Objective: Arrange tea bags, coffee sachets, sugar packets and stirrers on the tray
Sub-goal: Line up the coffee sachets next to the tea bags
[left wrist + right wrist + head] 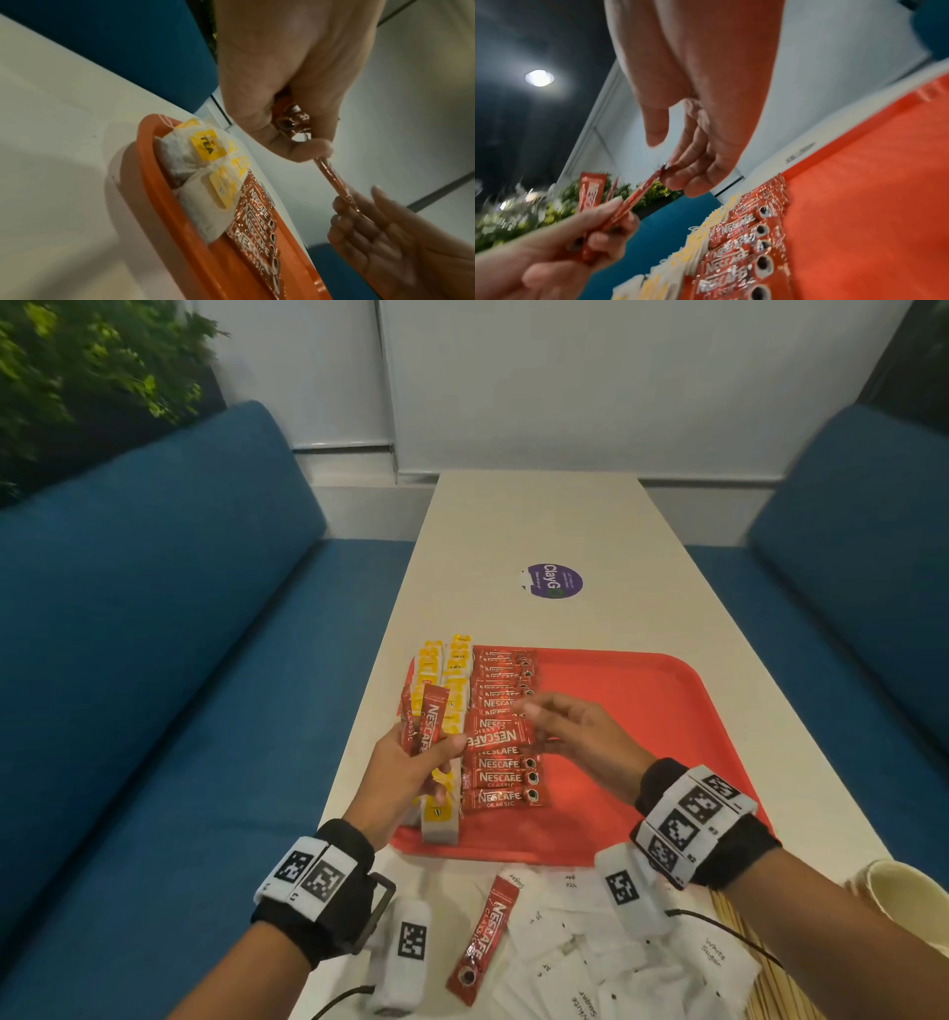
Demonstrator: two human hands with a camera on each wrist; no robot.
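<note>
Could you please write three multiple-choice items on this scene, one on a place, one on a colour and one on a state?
1. Where do the tea bags lie?
A. in the paper cup
B. along the tray's left edge
C. on the blue seat

2. What colour is the tray?
A. red
B. green
C. white

3. What is the right hand doing?
A. resting flat on the table
B. gripping a stirrer
C. pinching a sachet

Answers:
1 B, the yellow-tagged bags sit in rows on the tray's left side, beside the laid coffee sachets.
2 A, its bare floor and rim are red in the head view.
3 C, its fingertips pinch one end of a sachet above the tray, while the left hand holds the other end plus more sachets.
</note>
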